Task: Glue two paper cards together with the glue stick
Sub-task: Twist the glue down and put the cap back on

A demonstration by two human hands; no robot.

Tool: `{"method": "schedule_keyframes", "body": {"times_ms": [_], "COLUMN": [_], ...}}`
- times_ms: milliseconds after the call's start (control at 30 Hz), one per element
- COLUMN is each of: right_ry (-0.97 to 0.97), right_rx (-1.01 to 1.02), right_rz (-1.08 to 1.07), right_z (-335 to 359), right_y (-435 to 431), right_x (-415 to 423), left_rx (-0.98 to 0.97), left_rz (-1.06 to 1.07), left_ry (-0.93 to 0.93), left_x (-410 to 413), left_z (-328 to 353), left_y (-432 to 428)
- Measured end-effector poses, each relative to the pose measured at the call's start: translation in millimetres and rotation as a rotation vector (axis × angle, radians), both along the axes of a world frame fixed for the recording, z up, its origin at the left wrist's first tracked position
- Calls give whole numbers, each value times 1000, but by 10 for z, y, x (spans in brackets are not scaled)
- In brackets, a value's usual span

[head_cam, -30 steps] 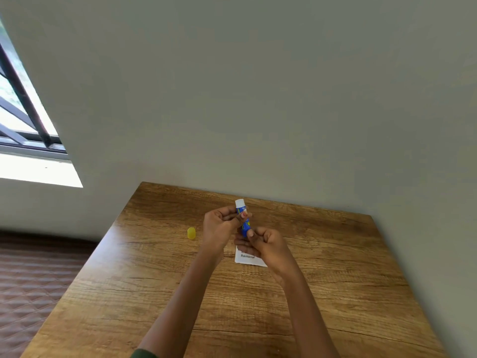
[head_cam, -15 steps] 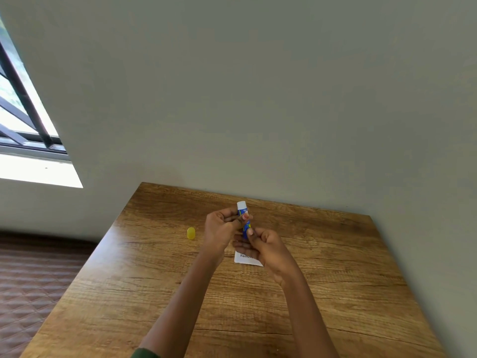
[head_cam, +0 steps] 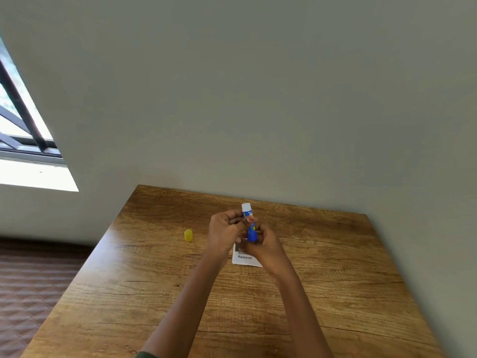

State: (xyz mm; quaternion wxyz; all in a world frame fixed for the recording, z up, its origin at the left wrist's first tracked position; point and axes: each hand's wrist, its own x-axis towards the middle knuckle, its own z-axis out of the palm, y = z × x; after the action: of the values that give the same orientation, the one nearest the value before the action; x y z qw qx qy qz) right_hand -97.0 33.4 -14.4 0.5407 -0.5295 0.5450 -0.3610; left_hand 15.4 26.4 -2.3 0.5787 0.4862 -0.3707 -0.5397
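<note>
A blue glue stick (head_cam: 249,223) with a white tip stands nearly upright above the wooden table (head_cam: 335,280), held between both hands. My left hand (head_cam: 225,232) pinches its upper part with thumb and fingers. My right hand (head_cam: 265,246) grips its lower end from below. Its yellow cap (head_cam: 188,235) lies on the table to the left. A white paper card (head_cam: 244,258) with printed text lies flat under my hands, mostly hidden by my right hand. A second card cannot be made out.
The table's far edge meets a plain grey wall (head_cam: 258,99). Its left edge drops to a brown patterned floor (head_cam: 31,280). A window (head_cam: 18,120) sits at the far left.
The hands and glue stick stayed almost in place; my right hand's fingers shifted slightly round the stick's base. The cap and card have not moved.
</note>
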Motion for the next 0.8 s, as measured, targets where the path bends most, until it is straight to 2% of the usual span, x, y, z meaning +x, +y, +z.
{"method": "schedule_keyframes", "body": {"times_ms": [67,133,267,367,433,533,667,800], "right_ry": [-225,-286,-223,22,108,105,-118,-36], "right_rx": [96,120,41,-83,-138,-134,-33,-88], "right_rz": [120,153,40,-123,-202,-142,7,-40], "right_z": [16,38,14,3,-15,-41,-39,-51], "right_y": [2,10,28,23,21,5,2,11], "right_x": [-70,-117,-111,-87,-76,-89,-147,-107], "left_rx": [-24,-34,-36,-29,-21,-19,-25,-21], "left_rz": [5,6,-8,-10,-12,-6,-10,-5], "left_ry": [36,43,32,17,27,30,18,13], "left_x": [39,75,57,25,3,3,39,40], "left_z": [-18,-45,-64,-68,-66,-67,-107,-117], "left_y": [4,-3,-19,-24,-35,-50,-47,-45]}}
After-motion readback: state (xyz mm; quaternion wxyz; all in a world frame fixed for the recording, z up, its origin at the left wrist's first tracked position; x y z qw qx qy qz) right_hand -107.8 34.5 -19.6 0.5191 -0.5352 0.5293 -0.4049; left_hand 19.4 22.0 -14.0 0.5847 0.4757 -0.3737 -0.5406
